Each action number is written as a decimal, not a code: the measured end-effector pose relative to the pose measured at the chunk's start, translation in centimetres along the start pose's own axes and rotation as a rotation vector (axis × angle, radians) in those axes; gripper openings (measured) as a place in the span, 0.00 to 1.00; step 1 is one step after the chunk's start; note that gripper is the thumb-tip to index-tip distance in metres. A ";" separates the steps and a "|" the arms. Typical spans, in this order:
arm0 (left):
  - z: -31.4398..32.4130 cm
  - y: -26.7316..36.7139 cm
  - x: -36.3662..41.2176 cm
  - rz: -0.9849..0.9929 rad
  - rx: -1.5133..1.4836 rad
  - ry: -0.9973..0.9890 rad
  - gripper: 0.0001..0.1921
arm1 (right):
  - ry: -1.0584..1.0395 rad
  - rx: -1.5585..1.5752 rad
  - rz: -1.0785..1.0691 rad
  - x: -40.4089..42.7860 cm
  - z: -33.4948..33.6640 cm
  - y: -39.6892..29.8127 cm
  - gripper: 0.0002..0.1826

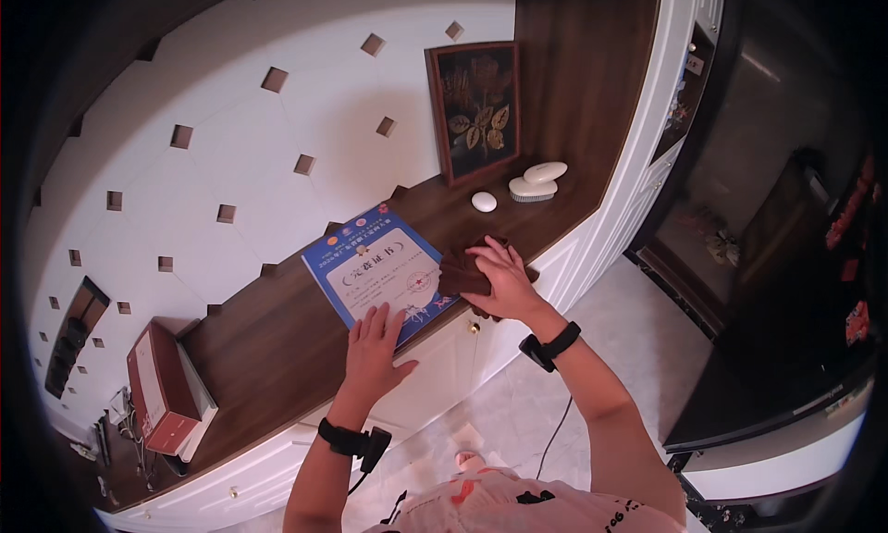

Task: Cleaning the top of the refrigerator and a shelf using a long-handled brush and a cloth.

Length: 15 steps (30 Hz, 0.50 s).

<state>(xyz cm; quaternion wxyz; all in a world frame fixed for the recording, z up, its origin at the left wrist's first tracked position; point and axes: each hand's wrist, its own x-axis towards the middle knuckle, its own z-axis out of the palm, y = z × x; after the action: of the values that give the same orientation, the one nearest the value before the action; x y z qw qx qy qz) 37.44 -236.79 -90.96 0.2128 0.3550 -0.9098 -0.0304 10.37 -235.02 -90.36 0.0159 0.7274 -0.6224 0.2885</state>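
A blue-bordered paper certificate (pixel 374 276) bearing printed writing and a red seal lies flat on the dark wooden cabinet top (pixel 277 356). The fingers of my left hand (pixel 374 356) rest over its near left corner, thumb spread away. My right hand (pixel 503 283) presses down on a crumpled dark brown cloth (pixel 461 273) at the certificate's right edge. Part of the cloth shows beneath my palm and hangs over the cabinet's front edge. Both wrists wear black straps with small devices.
Beyond the certificate sit a white round object (pixel 483 201), a white-backed brush (pixel 533 189) and a framed leaf picture (pixel 479 110) leaning by the wall. A red box (pixel 163 387) and tangled cables (pixel 142 457) lie at the left. Brass knobs (pixel 474 327) protrude from the cabinet front.
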 end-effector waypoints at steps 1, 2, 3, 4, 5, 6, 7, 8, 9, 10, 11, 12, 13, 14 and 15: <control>0.1 -0.1 0.0 -0.010 -0.004 -0.014 0.35 | -0.014 0.009 0.005 0.3 0.1 0.9 0.24; 0.1 -0.5 -0.3 -0.008 -0.005 0.007 0.34 | 0.044 0.000 0.007 0.6 0.0 1.9 0.24; -0.3 -0.7 -1.3 -0.024 -0.001 0.029 0.32 | 0.094 -0.002 -0.004 0.9 0.1 2.4 0.24; -1.2 -0.1 -2.0 -0.027 0.025 0.055 0.27 | 0.137 -0.021 -0.014 0.8 -0.3 3.6 0.23; -1.5 -0.1 -3.1 -0.051 0.018 0.048 0.27 | 0.198 -0.053 0.019 0.7 -0.5 4.6 0.22; -2.0 -0.4 -4.5 -0.015 0.064 0.064 0.26 | 0.227 -0.032 0.070 0.2 -0.9 5.3 0.22; -2.4 -0.7 -5.4 0.025 0.113 0.086 0.25 | 0.262 -0.013 0.118 0.2 -1.3 6.1 0.22; -3.1 -0.3 -6.6 -0.020 0.082 0.109 0.24 | 0.222 0.006 0.118 0.1 -1.7 6.6 0.22; -3.7 -0.2 -7.6 -0.033 0.082 0.119 0.24 | 0.185 0.019 0.125 -0.2 -2.0 6.6 0.22; -4.4 -0.4 -9.1 -0.087 0.048 0.135 0.23 | 0.105 0.001 0.088 -0.2 -1.7 5.5 0.21; -5.2 -0.5 -10.5 -0.138 0.015 0.151 0.22 | -0.029 -0.037 0.053 0.0 -1.4 4.3 0.18; -6.1 -0.7 -12.1 -0.173 -0.035 0.224 0.22 | -0.114 0.062 -0.060 0.1 -0.9 2.5 0.18; -7.0 -1.0 -13.6 -0.206 -0.084 0.295 0.21 | -0.197 0.161 -0.173 0.4 -0.2 0.6 0.17; -7.8 -1.2 -15.0 -0.284 -0.159 0.384 0.21 | -0.323 0.263 -0.243 0.8 0.2 -1.3 0.17; -8.4 -1.7 -16.8 -0.360 -0.174 0.478 0.18 | -0.397 0.248 -0.281 1.8 0.3 -2.9 0.17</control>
<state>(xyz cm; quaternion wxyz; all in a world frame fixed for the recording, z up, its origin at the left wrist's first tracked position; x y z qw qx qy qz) 53.02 -226.15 -89.85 0.4416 0.4880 -0.7504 -0.0609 13.21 -236.07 -88.87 -0.1559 0.8453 -0.4663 0.2092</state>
